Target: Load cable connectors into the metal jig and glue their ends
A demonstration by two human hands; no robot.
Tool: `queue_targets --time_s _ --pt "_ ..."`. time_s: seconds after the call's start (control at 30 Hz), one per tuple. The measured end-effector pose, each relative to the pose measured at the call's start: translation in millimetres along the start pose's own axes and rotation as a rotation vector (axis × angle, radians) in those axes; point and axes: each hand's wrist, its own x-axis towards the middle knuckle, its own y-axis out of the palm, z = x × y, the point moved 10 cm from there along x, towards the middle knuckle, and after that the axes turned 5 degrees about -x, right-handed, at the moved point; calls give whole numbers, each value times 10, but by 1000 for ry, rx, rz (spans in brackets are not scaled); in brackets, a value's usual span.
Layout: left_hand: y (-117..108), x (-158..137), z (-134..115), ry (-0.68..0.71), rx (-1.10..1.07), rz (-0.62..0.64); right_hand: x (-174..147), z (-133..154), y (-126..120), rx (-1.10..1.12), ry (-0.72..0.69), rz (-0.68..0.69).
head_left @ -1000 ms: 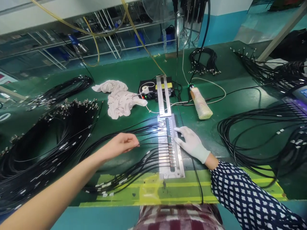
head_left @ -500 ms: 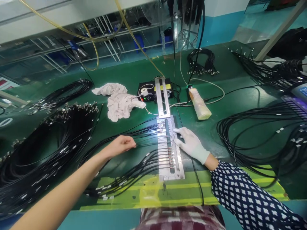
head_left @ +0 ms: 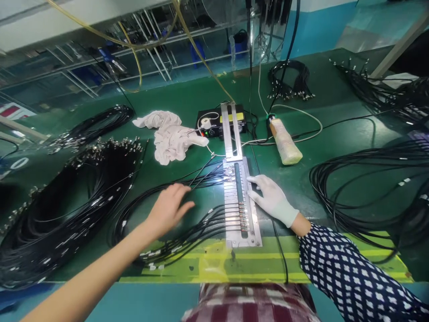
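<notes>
A slotted metal fixture (head_left: 250, 230) lies lengthwise on the bench in front of me. Several black cables (head_left: 217, 216) run in from its left side, their metal ends seated along the slot. Further up the fixture, a second bunch of black cables (head_left: 208, 180) comes in under a bright light. My left hand (head_left: 169, 206), bare, hovers left of the fixture, thumb apart from the fingers; a thin cable passes just beyond its fingertips. My right hand (head_left: 272, 200), in a white glove, rests its outstretched fingertips against the fixture's right edge.
Large black cable bundles lie at left (head_left: 77, 214) and right (head_left: 338, 188). Behind the fixture are a black control box (head_left: 211, 129), a crumpled white cloth (head_left: 169, 138) and a tape-wrapped handle (head_left: 286, 145) on a cord. Yellow tape (head_left: 214, 268) covers the bench's front edge.
My left hand has opened from a pinch on a thin cable and shifted slightly down. That cable now slants up and away. My right hand stays at the fixture's edge.
</notes>
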Motion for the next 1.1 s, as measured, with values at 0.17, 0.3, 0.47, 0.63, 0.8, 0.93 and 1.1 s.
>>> queue_targets --time_s 0.17,0.3,0.47,0.63,0.8,0.93,1.1 --pt "582 -871 -75 -76 -40 248 7 8 -22 4 -2 -21" --pt "757 -934 -8 -188 19 345 15 9 -12 -5 -4 -12" --pt "630 -783 -55 -327 -236 506 6 23 -14 -9 -15 -16" --pt "353 -630 -347 -405 -516 696 1 17 2 -9 -4 9" --pt "274 -380 -123 -327 -399 539 -3 21 4 -14 -11 17" --pt "242 -389 179 -293 -304 423 -1 15 14 -8 -9 33" --pt "159 -332 314 -274 -313 348 5 23 -8 -5 -15 23"
